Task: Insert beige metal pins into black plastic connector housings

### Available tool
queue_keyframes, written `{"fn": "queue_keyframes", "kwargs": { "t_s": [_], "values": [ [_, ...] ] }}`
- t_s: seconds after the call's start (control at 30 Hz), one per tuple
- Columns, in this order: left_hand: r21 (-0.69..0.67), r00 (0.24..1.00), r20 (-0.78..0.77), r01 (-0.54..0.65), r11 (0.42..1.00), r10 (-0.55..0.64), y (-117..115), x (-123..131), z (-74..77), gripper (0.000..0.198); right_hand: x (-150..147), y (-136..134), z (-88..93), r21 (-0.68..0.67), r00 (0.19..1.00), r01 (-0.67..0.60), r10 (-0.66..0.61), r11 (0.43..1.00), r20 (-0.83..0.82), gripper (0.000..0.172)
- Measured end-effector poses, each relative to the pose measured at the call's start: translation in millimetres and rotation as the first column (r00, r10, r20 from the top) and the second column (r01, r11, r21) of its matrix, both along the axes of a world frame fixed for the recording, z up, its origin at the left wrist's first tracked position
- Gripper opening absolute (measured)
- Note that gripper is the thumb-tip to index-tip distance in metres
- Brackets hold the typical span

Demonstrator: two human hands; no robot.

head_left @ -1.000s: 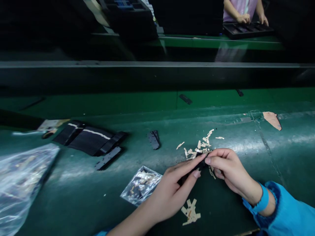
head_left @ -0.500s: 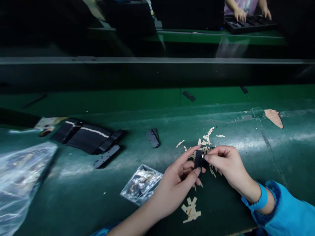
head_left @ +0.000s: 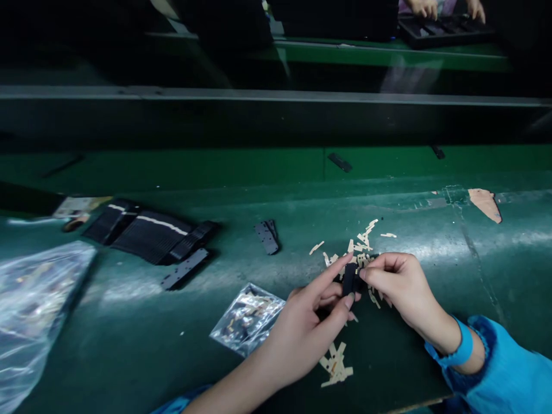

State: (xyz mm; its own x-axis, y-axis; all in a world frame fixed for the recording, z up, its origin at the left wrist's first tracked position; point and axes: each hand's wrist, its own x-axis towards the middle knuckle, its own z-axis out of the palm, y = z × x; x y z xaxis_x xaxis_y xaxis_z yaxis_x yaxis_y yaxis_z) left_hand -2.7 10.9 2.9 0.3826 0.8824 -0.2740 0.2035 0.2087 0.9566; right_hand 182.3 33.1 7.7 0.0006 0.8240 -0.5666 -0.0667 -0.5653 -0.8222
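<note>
Green bench, full width of the frame, with near edge showing at lower right. At its left edge, large clear bag; farther in, black ribbed piece, well apart from the hands. Toward the near edge, right of centre: left hand, curled with thumb and fingers pinching black part; right hand, with thumb and forefinger pressed together against the right side of that part, too small to tell what lies between. Just beside the left wrist, small clear bag. Well apart, toward the right edge, tan scrap.

Black part: slim and flat-faced, matt, partly hidden by fingers, with small pale spot by the right fingertips; long axis from near edge to far edge, far end canted slightly right. Close around its far end, pale strips; nearer the near edge, second pile.
</note>
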Motion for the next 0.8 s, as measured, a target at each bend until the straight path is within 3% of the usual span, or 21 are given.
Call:
{"fn": "queue_keyframes", "kwargs": {
  "t_s": [0.37,0.8],
  "values": [
    [0.123,0.998,-0.067,0.006,0.992,0.002,-1.2,-0.8,2.8,0.063,-0.7,-0.1,0.4,-0.003,1.0,-0.005,0.005,1.0,-0.009,0.018],
    [0.13,0.996,-0.091,0.015,0.991,-0.003,-3.0,-2.2,1.2,0.063,-2.1,1.4,1.8,-0.022,1.0,-0.015,0.015,1.0,-0.003,0.017]
  ]
}}
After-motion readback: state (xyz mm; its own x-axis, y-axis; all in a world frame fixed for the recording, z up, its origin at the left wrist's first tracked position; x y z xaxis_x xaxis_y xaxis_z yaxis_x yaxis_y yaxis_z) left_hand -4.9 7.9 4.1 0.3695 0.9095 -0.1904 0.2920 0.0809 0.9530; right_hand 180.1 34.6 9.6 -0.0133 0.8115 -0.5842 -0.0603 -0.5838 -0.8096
